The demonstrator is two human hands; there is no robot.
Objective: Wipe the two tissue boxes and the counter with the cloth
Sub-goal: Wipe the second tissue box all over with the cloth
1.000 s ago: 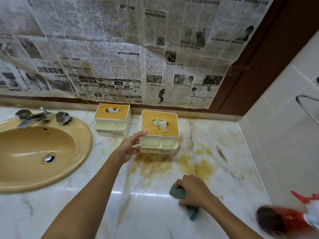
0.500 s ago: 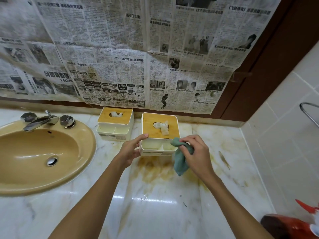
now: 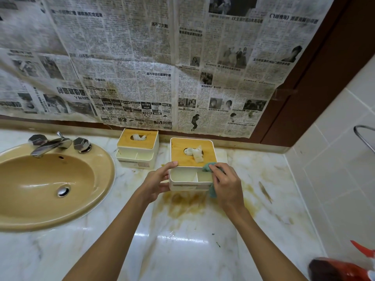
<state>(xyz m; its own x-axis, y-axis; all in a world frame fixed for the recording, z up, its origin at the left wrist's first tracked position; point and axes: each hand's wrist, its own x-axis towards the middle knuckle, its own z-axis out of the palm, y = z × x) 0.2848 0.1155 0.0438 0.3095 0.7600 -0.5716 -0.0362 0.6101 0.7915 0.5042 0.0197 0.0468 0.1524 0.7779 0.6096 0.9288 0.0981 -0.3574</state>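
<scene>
Two white tissue boxes with wooden lids stand on the marble counter (image 3: 182, 250). The near tissue box (image 3: 189, 152) is in the middle, and my left hand (image 3: 157, 183) grips its front left corner. My right hand (image 3: 227, 184) holds the teal cloth (image 3: 211, 169) and presses it against the box's front right compartment; most of the cloth is hidden under my fingers. The far tissue box (image 3: 138, 148) sits further back to the left, against the wall, untouched.
A tan sink (image 3: 48, 183) with a chrome tap (image 3: 50, 145) fills the left. Yellow-brown stains (image 3: 188, 205) spread on the counter before and right of the near box. A red spray bottle (image 3: 343, 268) lies at the bottom right. Newspaper covers the wall behind; a tiled wall closes the right.
My right hand lifted the cloth off the counter and brought it up onto the near box's front right. My left hand kept its hold on the box.
</scene>
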